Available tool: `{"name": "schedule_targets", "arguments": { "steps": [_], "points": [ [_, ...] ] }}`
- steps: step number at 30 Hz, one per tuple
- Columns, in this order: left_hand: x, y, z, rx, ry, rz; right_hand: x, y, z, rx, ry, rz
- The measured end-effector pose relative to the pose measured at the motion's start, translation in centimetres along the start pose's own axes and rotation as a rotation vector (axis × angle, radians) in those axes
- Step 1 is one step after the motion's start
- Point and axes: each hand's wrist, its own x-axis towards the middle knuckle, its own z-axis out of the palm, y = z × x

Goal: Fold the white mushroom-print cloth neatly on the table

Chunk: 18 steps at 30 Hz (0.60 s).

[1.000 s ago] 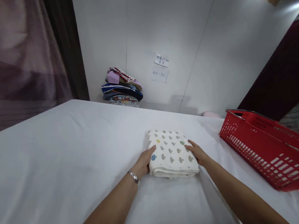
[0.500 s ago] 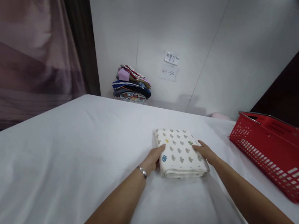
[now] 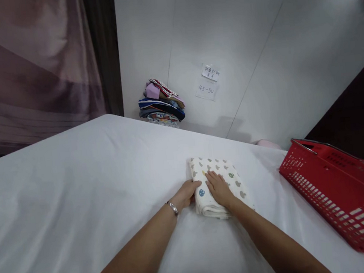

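Observation:
A white folded cloth (image 3: 236, 182) with grey, blue, green and yellow mushroom-like prints lies in a thick rectangle on the white sheet. At its left edge my left hand (image 3: 187, 192) grips it, the thumb on top and the other fingers partly hidden by the side. My right hand (image 3: 219, 188) rests flat on the upper face of the cloth, fingers stretched out. A silver bracelet (image 3: 173, 208) circles my left wrist.
To the right stands a red plastic basket (image 3: 332, 190) with metal handles. Folded clothes (image 3: 161, 102) are stacked against the wall, left of two paper notes (image 3: 207, 82). A pinkish curtain (image 3: 30, 69) hangs at the left. The white-sheeted surface (image 3: 93, 183) spreads around the cloth.
My right hand has left the right edge of the cloth and moved left onto its top. My left hand stays at the left edge. The cloth lies in about the same place.

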Motion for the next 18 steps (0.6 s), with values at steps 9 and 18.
{"name": "schedule_targets", "arguments": {
  "steps": [9, 18],
  "points": [
    [0.4, -0.2, 0.0, 0.065, 0.071, -0.005, -2.8, -2.6, -0.4, 0.212, 0.076, -0.018],
    [-1.2, 0.6, 0.9, -0.029, 0.065, -0.062, -8.1, -5.2, 1.5, -0.085, 0.169, -0.167]
  ]
}}
